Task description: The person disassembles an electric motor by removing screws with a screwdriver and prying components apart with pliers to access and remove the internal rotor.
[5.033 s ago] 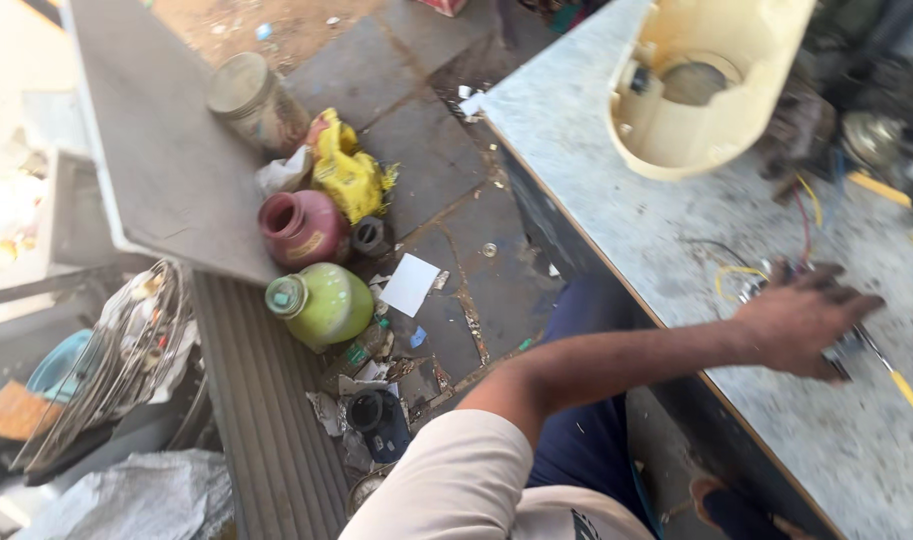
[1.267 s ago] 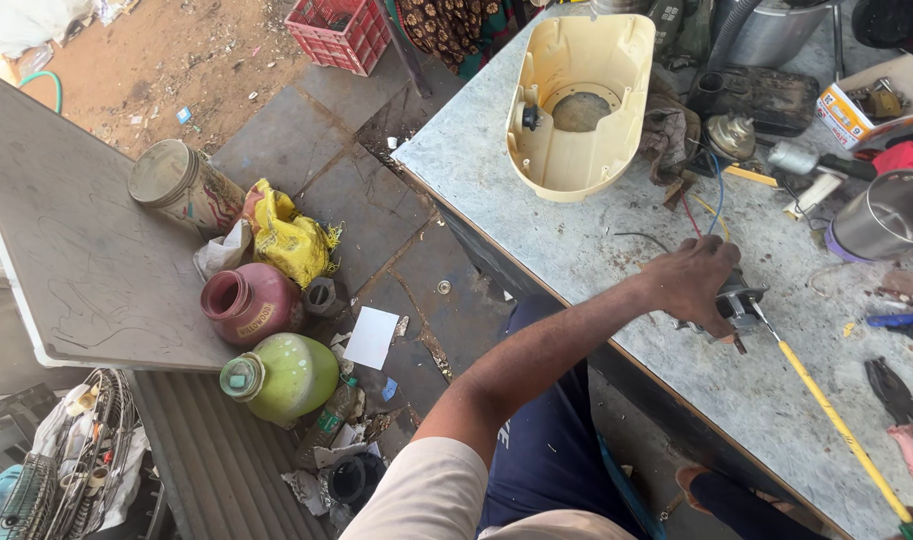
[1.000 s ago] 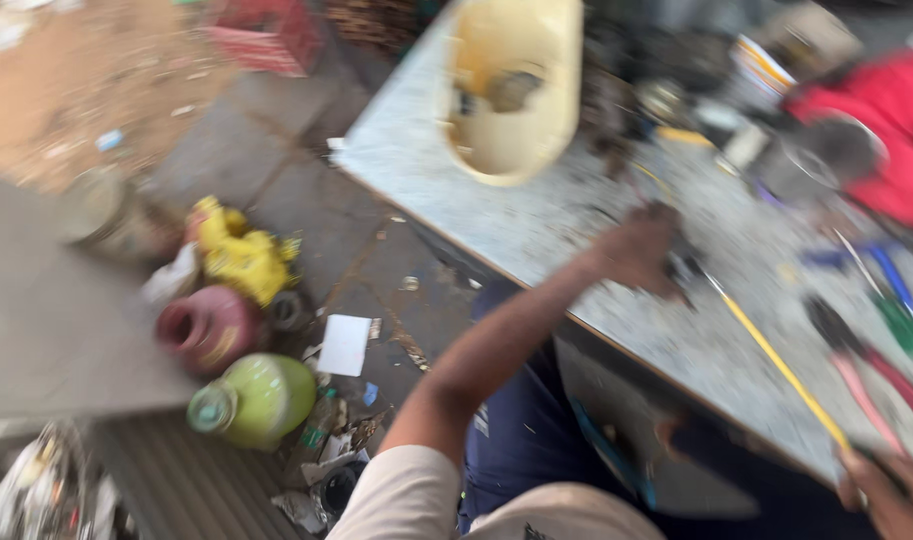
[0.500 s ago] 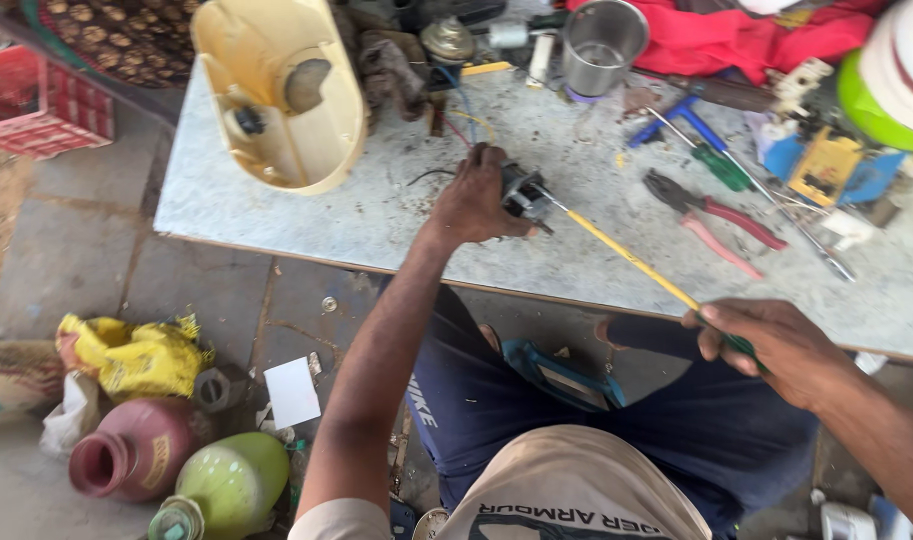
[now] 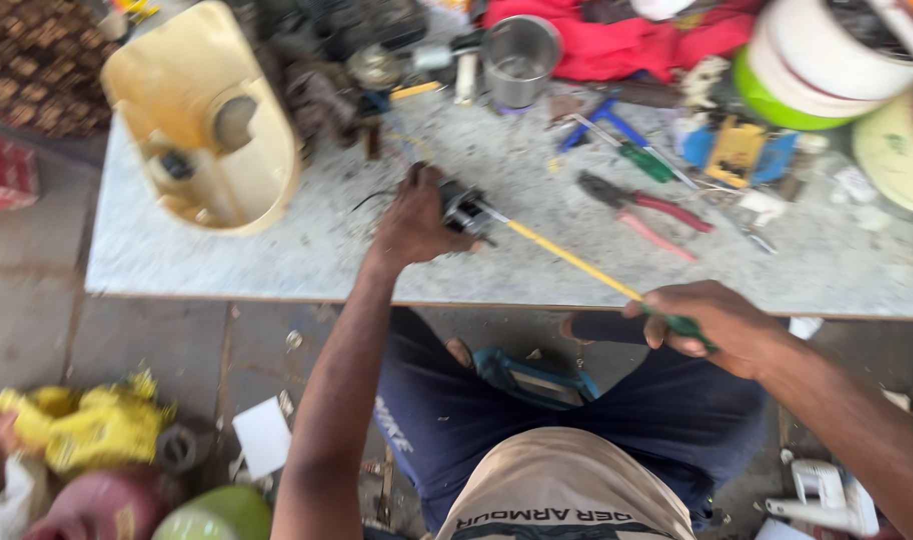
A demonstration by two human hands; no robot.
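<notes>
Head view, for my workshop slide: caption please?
Left hand steadies a small metal part on the bench; right hand drives a long yellow screwdriver into it.

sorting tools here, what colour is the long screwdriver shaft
Yellow: the long thin screwdriver shaft shows best in the head view.

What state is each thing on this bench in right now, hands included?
Left hand: fingers pressed down on the small metal part.
Right hand: closed around the screwdriver handle, tip at the part.
Steel cup: upright, looks empty.
Cream housing: lying open side up.
Red-handled pliers: lying loose, untouched.
</notes>
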